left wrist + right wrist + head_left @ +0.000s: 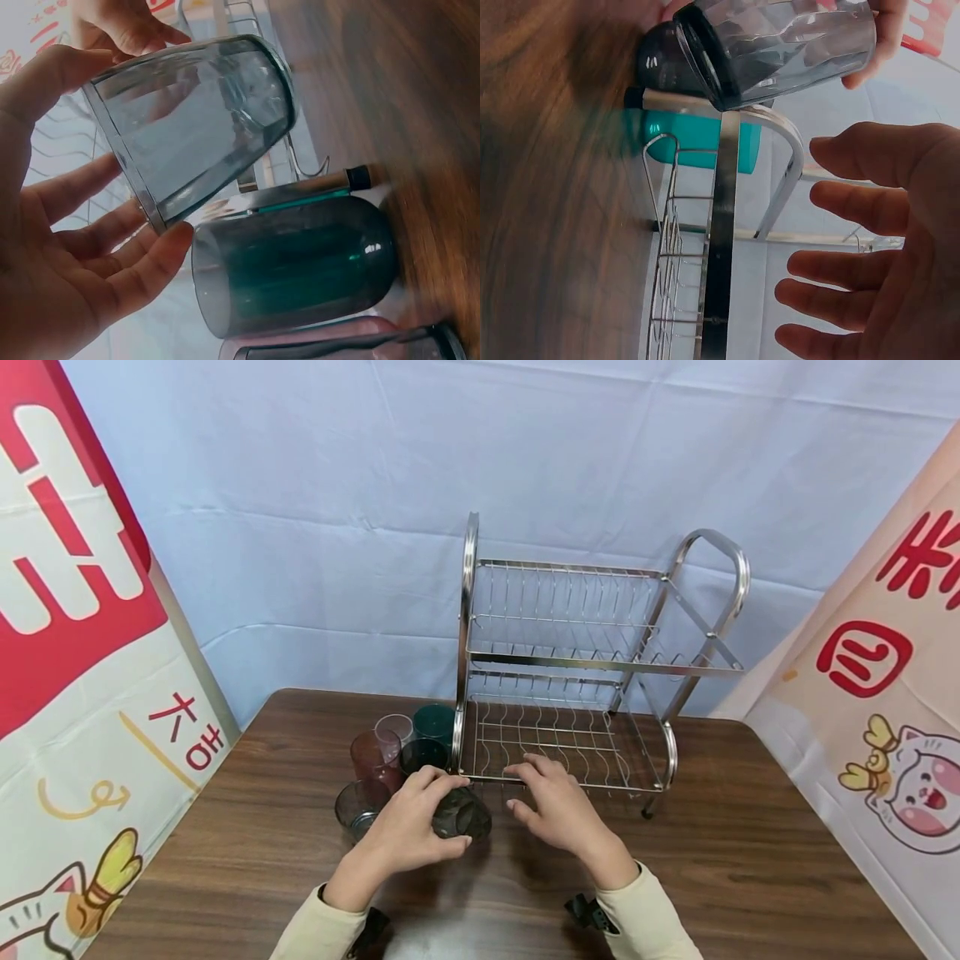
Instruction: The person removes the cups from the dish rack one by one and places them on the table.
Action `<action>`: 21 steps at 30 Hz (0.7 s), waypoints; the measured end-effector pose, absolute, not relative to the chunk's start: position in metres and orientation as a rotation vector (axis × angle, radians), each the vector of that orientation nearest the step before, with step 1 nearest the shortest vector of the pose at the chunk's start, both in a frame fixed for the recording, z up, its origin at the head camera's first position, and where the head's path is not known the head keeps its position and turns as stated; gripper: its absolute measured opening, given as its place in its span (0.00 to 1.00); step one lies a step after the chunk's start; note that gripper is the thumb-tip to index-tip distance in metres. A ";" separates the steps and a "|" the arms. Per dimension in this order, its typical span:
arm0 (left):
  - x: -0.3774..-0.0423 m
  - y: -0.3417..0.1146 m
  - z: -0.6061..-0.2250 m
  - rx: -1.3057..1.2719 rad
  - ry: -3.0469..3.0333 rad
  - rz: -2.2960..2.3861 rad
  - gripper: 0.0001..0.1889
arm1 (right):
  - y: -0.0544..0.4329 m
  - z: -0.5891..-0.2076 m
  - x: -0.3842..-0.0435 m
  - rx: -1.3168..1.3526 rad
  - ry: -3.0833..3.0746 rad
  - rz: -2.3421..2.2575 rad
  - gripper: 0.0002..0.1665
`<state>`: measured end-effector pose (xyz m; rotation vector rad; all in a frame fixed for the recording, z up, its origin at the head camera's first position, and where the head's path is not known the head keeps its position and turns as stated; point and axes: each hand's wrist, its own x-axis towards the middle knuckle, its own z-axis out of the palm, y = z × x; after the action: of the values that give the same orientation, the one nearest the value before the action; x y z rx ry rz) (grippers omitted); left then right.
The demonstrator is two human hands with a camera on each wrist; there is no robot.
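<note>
My left hand [405,828] holds a grey, faceted drinking glass [467,817] by its rim, the thumb on one side and fingertips on the other. In the left wrist view that glass [199,124] is tilted, its thick base pointing away from the palm. Off the tabletop, the glass's dark base [705,56] shows in the right wrist view. My right hand [558,806] is by the rack's lower front edge, fingers spread and apart from the glass. Its palm and fingers [832,304] hold nothing.
A two-tier metal dish rack [562,658] stands at the back of the wooden table [247,860]. Left of it cluster a teal glass [435,720], a dark glass [422,752], a reddish glass [371,756], a pale pink glass [395,724] and a clear grey glass [356,802].
</note>
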<state>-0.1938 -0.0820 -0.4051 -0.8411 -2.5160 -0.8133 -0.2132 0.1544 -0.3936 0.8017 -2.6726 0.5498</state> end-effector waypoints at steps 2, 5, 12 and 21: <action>-0.193 -0.084 -0.405 -0.836 -2.523 -0.771 0.33 | 0.152 -0.395 -0.212 0.810 -2.676 0.534 0.23; -0.192 -0.086 -0.405 -0.828 -2.542 -0.698 0.33 | 0.147 -0.396 -0.210 0.835 -2.687 0.526 0.23; -0.192 -0.089 -0.403 -0.810 -2.599 -0.589 0.33 | 0.138 -0.401 -0.208 0.896 -2.643 0.535 0.21; -0.193 -0.092 -0.405 -0.775 -2.562 -0.524 0.32 | 0.127 -0.410 -0.206 0.927 -2.638 0.539 0.20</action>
<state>-0.1926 -0.0915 -0.4051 -0.7750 -2.5620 -0.5237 -0.2056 0.1272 -0.4104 0.9273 -2.6379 0.5392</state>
